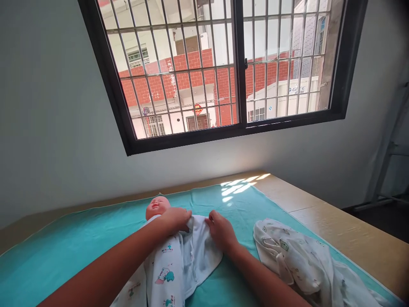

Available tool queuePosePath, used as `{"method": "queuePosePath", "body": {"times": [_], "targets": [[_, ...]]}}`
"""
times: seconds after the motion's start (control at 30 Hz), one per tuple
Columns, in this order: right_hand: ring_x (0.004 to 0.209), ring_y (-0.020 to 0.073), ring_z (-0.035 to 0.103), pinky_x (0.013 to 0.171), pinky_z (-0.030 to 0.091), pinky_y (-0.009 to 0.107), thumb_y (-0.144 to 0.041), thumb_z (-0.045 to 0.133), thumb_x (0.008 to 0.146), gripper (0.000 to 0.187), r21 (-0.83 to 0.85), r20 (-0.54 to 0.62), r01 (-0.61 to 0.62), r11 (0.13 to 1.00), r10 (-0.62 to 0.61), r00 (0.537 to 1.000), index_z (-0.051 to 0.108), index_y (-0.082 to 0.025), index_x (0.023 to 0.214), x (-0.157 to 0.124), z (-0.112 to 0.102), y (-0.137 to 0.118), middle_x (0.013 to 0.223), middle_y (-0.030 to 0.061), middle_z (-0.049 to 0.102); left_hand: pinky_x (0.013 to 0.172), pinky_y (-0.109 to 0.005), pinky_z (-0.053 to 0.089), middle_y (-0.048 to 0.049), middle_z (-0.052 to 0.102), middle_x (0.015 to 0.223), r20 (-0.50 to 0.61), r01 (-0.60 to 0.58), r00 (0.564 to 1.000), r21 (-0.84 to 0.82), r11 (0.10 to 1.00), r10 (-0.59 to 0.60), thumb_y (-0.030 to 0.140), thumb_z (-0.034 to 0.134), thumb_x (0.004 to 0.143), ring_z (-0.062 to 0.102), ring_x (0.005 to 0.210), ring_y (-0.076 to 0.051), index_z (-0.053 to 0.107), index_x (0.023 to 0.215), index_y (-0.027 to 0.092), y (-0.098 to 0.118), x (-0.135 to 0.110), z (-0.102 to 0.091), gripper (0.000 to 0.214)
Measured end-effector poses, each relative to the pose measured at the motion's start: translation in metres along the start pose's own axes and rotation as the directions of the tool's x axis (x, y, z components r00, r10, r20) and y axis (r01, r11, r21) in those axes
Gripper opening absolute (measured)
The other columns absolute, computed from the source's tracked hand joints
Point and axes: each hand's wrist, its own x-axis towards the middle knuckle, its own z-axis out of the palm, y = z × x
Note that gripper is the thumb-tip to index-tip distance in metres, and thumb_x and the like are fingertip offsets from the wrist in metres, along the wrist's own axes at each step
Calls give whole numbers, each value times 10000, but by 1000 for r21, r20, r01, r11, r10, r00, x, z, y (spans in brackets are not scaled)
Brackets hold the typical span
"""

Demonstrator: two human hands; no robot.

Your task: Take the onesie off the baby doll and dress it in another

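Pinching the white printed garment (188, 260) at its top edge, we are curling our left hand (175, 219) and right hand (222, 230) onto the fabric, near each other. It is draping over the baby doll (158, 207), which is lying face up on the teal cloth (64, 247). A second garment (294, 251) is lying crumpled to the right. The wooden table (351, 230) and barred window (223, 68) are sitting beyond.

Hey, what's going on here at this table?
A doll lies face up on a teal cloth spread over a table. The person's left hand bunches the doll's white garment at the chest, and the right hand rests on its open flap. A second garment lies crumpled to the right.
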Motion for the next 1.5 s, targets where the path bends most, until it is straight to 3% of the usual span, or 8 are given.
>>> {"method": "queuePosePath", "body": {"times": [0.27, 0.57, 0.93, 1.07, 1.17, 1.23, 1.37, 1.5], "targets": [[721, 178, 583, 582, 216, 287, -221, 450, 939, 158, -35, 22, -105, 994, 106, 994, 479, -204, 785, 1, 5, 10, 813, 47, 653, 656, -328, 486, -83, 732, 900, -22, 68, 998, 51, 996, -67, 378, 626, 777, 673, 763, -256, 703, 956, 201, -17, -36, -29, 263], [730, 189, 603, 579, 214, 290, -168, 447, 921, 138, -107, 14, -128, 986, 130, 991, 475, -206, 791, 2, 5, 12, 830, 54, 657, 690, -338, 486, -79, 730, 931, -66, 87, 994, 23, 996, -86, 405, 564, 818, 672, 795, -254, 674, 1010, 206, -46, -65, -25, 298], [716, 189, 583, 581, 264, 288, -201, 429, 909, 154, -150, 55, -54, 987, 63, 997, 518, -222, 785, 1, 4, 13, 838, 30, 641, 808, -412, 502, -143, 689, 1083, -180, 145, 970, -125, 982, -166, 331, 587, 812, 650, 989, -323, 651, 1028, 173, 16, -40, 2, 275], [934, 242, 565, 769, 381, 338, -110, 416, 870, 185, -173, -97, 106, 979, -124, 987, 572, -206, 891, -2, -10, 6, 1020, 86, 613, 922, -370, 477, -91, 642, 1199, -349, 183, 899, -246, 952, -264, 389, 447, 914, 592, 1101, -253, 590, 1166, 214, 12, -80, 14, 338], [1056, 247, 526, 910, 394, 377, -114, 378, 896, 239, 31, -176, 249, 968, -240, 955, 565, -205, 1016, -10, -11, -14, 1142, 103, 582, 1013, -342, 432, -48, 612, 1257, -510, 210, 724, -477, 853, -463, 402, 425, 928, 537, 1184, -216, 568, 1192, 244, -12, -125, 40, 339], [1026, 222, 552, 899, 433, 352, -227, 423, 926, 182, 294, -58, 265, 918, -259, 964, 555, -223, 1051, -16, -2, -38, 1146, 86, 582, 1014, -338, 439, -45, 601, 1257, -505, 192, 660, -601, 775, -556, 443, 406, 932, 530, 1176, -211, 558, 1182, 244, -30, -149, 64, 354], [986, 208, 590, 857, 477, 320, -397, 568, 856, 290, 619, 264, -7, 786, -199, 944, 543, -228, 1091, -17, 31, -96, 1113, 61, 601, 984, -352, 467, -65, 593, 1212, -361, 189, 649, -775, 602, -669, 576, 491, 851, 542, 1135, -235, 541, 1166, 219, -56, -168, 99, 479], [833, 193, 540, 782, 455, 315, -464, 615, 792, 322, 590, 232, -49, 806, -110, 966, 538, -193, 948, 1, 56, -132, 876, 19, 568, 949, -383, 463, -85, 589, 1152, -325, 135, 640, -844, 518, -696, 625, 564, 773, 541, 1091, -261, 535, 1119, 182, -61, -163, 104, 563]]}}
